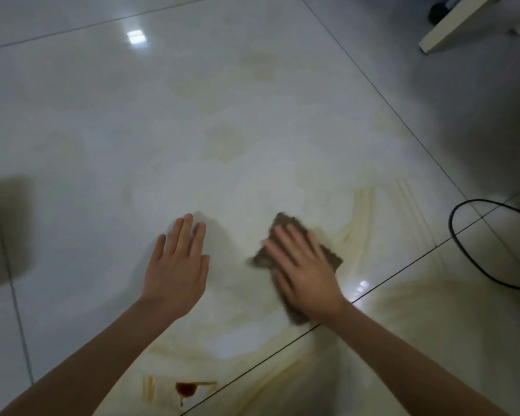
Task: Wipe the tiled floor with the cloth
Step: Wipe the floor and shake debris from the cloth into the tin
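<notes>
Head view: your right grip [306, 271] is released, its straight fingers pressing the brown cloth [284, 220] flat on the floor [102, 130], just above a diagonal grout line [398, 271]. Your left grip [177, 265] is released too, flat beside it and holding nothing. Yellowish smears [362, 214] fan out right of the cloth. A brown spot [186, 389] lies near your left forearm. A black cable [450, 222] loops at the right edge. Wide tile spreads ahead and left.
</notes>
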Motion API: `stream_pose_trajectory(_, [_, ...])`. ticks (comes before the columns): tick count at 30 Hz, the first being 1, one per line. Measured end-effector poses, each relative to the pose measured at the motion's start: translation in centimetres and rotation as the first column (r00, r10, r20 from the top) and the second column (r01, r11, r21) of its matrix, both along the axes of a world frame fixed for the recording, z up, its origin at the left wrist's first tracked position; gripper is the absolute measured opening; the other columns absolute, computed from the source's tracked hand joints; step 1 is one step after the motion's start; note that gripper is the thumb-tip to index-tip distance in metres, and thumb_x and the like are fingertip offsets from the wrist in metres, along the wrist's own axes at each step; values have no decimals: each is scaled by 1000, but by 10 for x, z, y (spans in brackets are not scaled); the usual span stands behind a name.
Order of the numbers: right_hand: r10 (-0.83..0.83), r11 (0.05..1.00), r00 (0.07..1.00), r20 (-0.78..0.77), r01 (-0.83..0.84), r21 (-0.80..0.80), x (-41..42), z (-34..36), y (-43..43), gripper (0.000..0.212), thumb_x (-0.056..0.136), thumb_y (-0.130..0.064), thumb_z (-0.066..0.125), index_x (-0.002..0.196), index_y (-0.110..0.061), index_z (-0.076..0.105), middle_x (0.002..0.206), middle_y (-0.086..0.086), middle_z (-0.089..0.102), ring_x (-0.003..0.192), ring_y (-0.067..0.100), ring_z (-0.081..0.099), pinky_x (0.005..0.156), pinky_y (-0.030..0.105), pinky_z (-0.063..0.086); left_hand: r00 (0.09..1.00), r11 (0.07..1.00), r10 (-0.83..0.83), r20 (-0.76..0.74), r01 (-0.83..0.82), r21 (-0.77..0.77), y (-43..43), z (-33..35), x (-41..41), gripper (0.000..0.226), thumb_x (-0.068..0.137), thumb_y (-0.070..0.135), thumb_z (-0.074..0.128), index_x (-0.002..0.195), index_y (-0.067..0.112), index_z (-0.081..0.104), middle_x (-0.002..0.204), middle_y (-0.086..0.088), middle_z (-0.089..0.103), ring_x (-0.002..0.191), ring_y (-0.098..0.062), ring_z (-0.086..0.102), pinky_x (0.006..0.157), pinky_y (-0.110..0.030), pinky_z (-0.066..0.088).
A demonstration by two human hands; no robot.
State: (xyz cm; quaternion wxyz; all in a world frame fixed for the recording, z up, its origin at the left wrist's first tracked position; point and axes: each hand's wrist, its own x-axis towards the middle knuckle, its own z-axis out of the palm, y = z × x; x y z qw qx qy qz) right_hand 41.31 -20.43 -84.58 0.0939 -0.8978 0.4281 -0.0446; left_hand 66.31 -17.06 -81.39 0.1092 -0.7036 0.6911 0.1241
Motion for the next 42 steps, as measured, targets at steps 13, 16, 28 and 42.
stream_pose_trajectory(13, [-686, 726, 728, -6, 683, -78, -55, -11, -120, 57, 101, -42, 21, 150, -16, 35, 159, 15, 21, 147, 36, 16, 118, 50, 13, 993, 978, -47, -112, 23, -210, -85, -31, -56, 71, 97, 46, 15, 150, -1, 20, 158, -18, 15, 147, -32, 13, 118, -53, 15])
stream_pose_trajectory(16, [-48, 999, 992, 117, 48, 10, -8, -17, -54, 49, 102, -36, 32, 148, -18, 39, 158, 10, 26, 147, 30, 19, 119, 50, 17, 992, 974, -37, -124, 8, -228, -110, -32, -66, 69, 97, 41, 14, 150, -2, 21, 158, -18, 17, 147, -31, 14, 117, -53, 16])
stream_pose_trajectory(28, [-767, 639, 641, 12, 767, -60, -194, -2, -201, 58, 97, -32, 23, 148, -9, 35, 157, 19, 25, 147, 33, 19, 119, 46, 14, 997, 954, -53, -57, 34, -298, -157, -52, -82, 71, 97, 47, 19, 150, 1, 23, 159, -16, 17, 148, -27, 14, 119, -50, 10])
stream_pose_trajectory(42, [-775, 629, 630, -58, 777, 33, -256, 8, -169, 65, 94, -40, 21, 149, -8, 34, 157, 19, 23, 148, 32, 16, 120, 46, 12, 996, 966, -46, -70, 26, -257, -157, -45, -85, 71, 96, 46, 20, 151, 0, 20, 160, -15, 15, 149, -27, 11, 119, -53, 10])
